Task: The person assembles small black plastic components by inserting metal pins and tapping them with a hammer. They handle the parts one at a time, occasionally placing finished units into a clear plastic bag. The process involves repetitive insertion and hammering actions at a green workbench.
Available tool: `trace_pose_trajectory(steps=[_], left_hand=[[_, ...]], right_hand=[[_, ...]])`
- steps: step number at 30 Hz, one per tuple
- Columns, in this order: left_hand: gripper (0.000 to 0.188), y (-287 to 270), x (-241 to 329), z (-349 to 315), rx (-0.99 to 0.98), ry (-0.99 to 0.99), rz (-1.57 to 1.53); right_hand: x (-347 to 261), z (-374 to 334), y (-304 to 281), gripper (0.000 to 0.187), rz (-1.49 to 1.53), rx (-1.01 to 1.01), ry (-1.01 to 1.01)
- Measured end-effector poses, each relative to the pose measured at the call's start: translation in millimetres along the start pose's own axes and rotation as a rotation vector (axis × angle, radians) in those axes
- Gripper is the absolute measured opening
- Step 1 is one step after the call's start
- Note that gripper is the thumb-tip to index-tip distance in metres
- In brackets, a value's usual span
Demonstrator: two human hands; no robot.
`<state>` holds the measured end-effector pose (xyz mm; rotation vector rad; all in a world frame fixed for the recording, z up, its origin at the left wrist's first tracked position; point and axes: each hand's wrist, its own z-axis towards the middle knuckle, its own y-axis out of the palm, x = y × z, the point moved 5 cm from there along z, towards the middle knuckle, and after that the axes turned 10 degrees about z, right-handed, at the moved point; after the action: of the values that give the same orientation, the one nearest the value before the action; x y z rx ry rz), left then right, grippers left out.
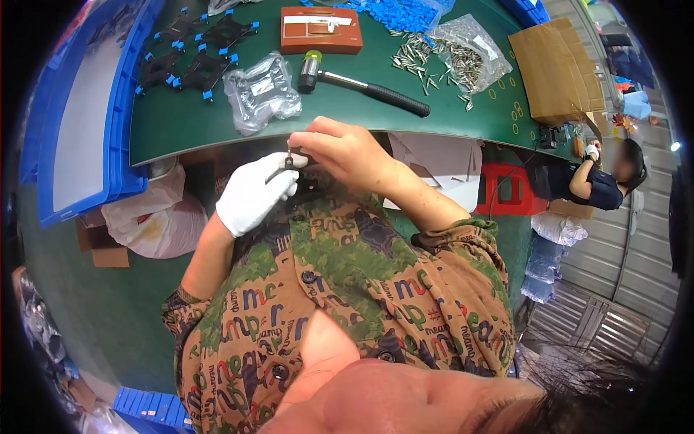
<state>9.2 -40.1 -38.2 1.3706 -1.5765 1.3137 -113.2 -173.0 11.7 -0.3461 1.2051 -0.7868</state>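
My left hand (251,194), in a white glove, is closed around a small black part (289,163) just off the table's near edge. Bare fingers of my right hand (345,154) pinch a thin metal pin (290,150) that stands upright at the top of that part. How far the pin sits in it is too small to tell. Beyond my hands, on the green table (195,130), lie a clear plastic bag (263,94) with a dark part inside and a mallet (361,87) with a black handle and a yellow-green face.
Several black frames with blue tips (206,71) lie at the far left, beside a blue crate (116,123). A red-brown box (321,40), blue pieces (405,13), loose metal pins (416,58) and a bag of pins (470,54) are farther back. A carton (557,69) stands right; another person (611,177) sits beyond.
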Motion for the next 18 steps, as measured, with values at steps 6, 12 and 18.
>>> trace_pose_trajectory(steps=[6,12,18], left_hand=[[0.028,2,-7,-8,-0.107,-0.083,-0.145],[0.028,7,-9,-8,-0.1,-0.066,-0.216],[0.028,12,-11,-9,-0.083,-0.073,-0.205]], right_hand=[[2,-5,17,0.032,-0.128,-0.056,-0.205],[5,-12,23,0.03,-0.156,-0.008,-0.25],[7,-19,29,0.029,-0.132,0.037,-0.243]])
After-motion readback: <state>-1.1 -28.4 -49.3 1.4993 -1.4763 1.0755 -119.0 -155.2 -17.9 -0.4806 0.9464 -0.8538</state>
